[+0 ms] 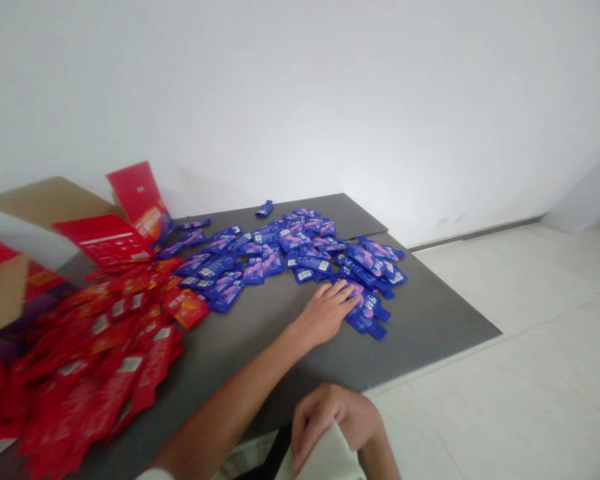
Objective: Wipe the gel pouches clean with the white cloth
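Note:
My left hand (327,310) reaches over the dark table, palm down, with its fingers stretched out and slightly apart. Its fingertips lie on the near edge of a blue and pink sachet (365,303) at the right end of a long spread of blue sachets (267,257). Close to my body, below the table's front edge, my right hand (333,413) is bent at the wrist with its fingers curled in. A pale, cloth-like piece (330,457) lies against those fingers. Whatever they may hold is hidden.
A large heap of red sachets (115,347) covers the table's left side. Behind it stand open red cartons (105,237) with raised flaps, one cut off at the left edge. The grey tabletop (430,320) ends in a corner at right. A white wall (330,113) rises behind; pale floor tiles (545,320) lie beyond.

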Tool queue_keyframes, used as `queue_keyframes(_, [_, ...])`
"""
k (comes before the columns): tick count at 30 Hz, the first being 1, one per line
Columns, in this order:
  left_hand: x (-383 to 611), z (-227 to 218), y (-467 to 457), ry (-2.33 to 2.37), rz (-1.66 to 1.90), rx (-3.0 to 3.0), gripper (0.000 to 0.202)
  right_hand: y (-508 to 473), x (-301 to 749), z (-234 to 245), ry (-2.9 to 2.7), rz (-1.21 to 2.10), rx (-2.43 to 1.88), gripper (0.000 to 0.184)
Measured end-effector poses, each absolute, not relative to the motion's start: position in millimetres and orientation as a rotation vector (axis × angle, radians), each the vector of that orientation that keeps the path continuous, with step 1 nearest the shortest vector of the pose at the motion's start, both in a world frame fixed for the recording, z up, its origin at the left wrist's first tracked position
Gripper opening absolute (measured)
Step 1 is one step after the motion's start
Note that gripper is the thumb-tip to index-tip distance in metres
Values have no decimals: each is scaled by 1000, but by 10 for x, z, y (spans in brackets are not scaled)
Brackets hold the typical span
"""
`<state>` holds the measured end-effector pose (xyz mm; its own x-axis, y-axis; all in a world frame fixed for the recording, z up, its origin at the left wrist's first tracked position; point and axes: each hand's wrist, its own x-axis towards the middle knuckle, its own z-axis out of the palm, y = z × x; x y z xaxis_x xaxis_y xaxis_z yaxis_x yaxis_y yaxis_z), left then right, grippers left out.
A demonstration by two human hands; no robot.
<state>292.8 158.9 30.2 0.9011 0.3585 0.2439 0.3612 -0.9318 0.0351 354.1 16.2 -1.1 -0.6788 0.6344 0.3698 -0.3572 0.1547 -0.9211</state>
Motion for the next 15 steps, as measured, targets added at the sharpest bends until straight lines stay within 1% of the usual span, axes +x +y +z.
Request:
queue_keyframes(3, [2656,415,1485,-682,-488,-3081,40,159,3545,1,-1664,1628,-281,50])
queue_keyframes(5, [2375,483,1430,-872,-535,-3063,30,163,3546,20,-1672,1619,-277,43])
queue_keyframes(6, [2213,504,1421,-987,-537,-3031,29,167,3547,33,-1678,1616,-272,41])
queue_keyframes(8, [1881,520,1456,-1210,-520,-2917,29,175,3547,62,-1690,1620,-263,41])
queue_keyframes(11, [1479,498,1650,-1484,-507,-2695,21,177,3544,81,-1700,1635,-265,43])
queue_keyframes(15, [1293,455,2050,-1697,-463,-2491,35,161,3524,39,-1656,1634,-293,39])
